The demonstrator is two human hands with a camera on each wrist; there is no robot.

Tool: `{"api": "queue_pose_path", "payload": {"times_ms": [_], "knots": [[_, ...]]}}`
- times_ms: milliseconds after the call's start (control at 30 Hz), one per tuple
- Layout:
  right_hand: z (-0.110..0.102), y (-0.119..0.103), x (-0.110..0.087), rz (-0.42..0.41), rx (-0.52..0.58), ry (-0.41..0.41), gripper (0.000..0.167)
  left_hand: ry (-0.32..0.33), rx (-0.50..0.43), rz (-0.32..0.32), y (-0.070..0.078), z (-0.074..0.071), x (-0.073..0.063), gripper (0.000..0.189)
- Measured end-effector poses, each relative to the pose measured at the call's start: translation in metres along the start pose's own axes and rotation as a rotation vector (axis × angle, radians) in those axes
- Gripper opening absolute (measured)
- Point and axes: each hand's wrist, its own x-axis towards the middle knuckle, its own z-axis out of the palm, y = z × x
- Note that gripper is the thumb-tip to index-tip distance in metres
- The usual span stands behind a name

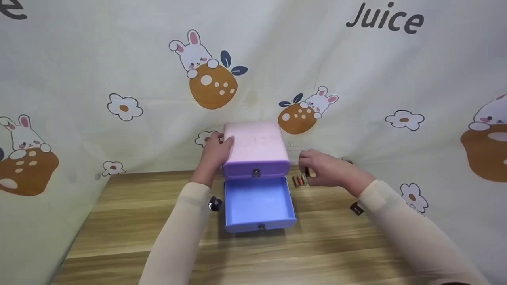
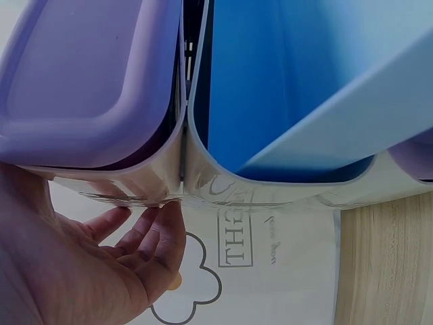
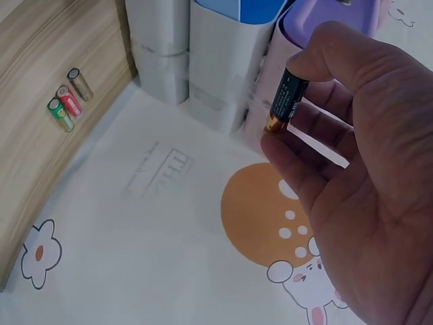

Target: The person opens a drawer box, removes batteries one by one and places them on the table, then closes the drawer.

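Observation:
A small drawer unit (image 1: 255,140) with a pink top stands against the back cloth. Its purple upper drawer (image 1: 239,170) is closed, while the blue drawer (image 1: 259,204) beneath is pulled out and bare inside. Along the unit's left side rests my left hand (image 1: 216,153), thumb at the top edge; in the left wrist view the fingers (image 2: 162,237) touch the side wall. To the right of the unit, my right hand (image 1: 328,169) pinches a dark battery (image 3: 287,98) with a copper-coloured end between thumb and fingertips. Several batteries are around: three more, including a red battery (image 3: 68,100), lie side by side on the table.
The wooden table (image 1: 146,221) reaches back to a cloth (image 1: 253,39) printed with rabbits, oranges and flowers. The open blue drawer juts forward between my two forearms. A further white drawer section (image 3: 159,74) shows in the right wrist view.

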Motion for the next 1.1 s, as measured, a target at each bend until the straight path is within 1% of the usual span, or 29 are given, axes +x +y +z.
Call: {"api": "queue_pose_path", "payload": {"times_ms": [333,467,567,700,767,967,1100], "knots": [[-0.001,0.009,0.003,0.013,0.004,0.004,0.025,0.004,0.005,-0.004,0.000,0.000,0.000,0.069],[0.000,0.014,0.004,0.010,0.004,0.012,0.024,0.001,-0.003,-0.003,0.001,-0.001,0.000,0.070],[0.002,0.021,0.004,0.025,0.004,0.018,0.022,0.002,-0.007,-0.004,0.000,-0.001,0.000,0.070],[0.004,0.029,0.004,0.079,0.008,0.013,0.022,0.004,0.004,-0.007,-0.001,0.000,0.001,0.072],[0.005,0.033,0.003,0.092,0.015,0.014,0.023,0.002,0.005,-0.008,-0.001,0.000,0.002,0.072],[0.006,0.043,0.002,0.082,0.037,0.040,0.023,0.006,-0.003,-0.007,-0.001,0.000,0.001,0.072],[0.008,0.046,0.002,0.098,0.050,0.041,0.022,0.006,0.003,-0.014,-0.001,0.001,0.001,0.071]]}}
